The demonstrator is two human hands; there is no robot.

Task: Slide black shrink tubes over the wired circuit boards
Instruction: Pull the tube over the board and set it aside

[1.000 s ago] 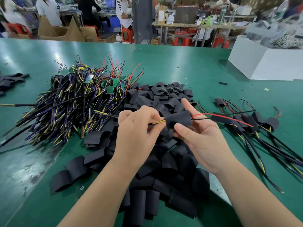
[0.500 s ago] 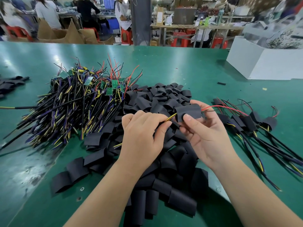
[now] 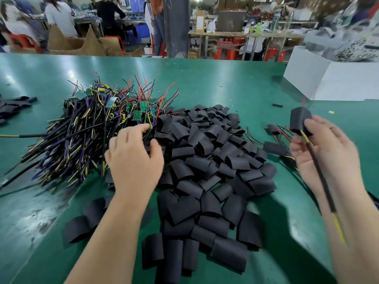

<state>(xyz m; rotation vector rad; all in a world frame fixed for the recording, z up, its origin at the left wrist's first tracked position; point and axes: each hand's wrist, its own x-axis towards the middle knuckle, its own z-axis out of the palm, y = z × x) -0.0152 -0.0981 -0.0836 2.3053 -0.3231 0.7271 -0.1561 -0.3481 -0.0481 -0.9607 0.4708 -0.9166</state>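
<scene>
We are gripping a tube-covered board [image 3: 299, 120] in our right hand [image 3: 328, 154], at the right; our left hand [image 3: 133, 160] is hovering empty, fingers loosely spread, between the wired boards [image 3: 82, 132] and loose tubes [image 3: 205, 160].

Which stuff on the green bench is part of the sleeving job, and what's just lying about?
Job:
- wired circuit boards, piled
- black shrink tubes, heaped
- sleeved board in the right grip
- finished sleeved boards beside it

Lying about:
- white box
- small black scrap
- cardboard boxes in the background
</scene>
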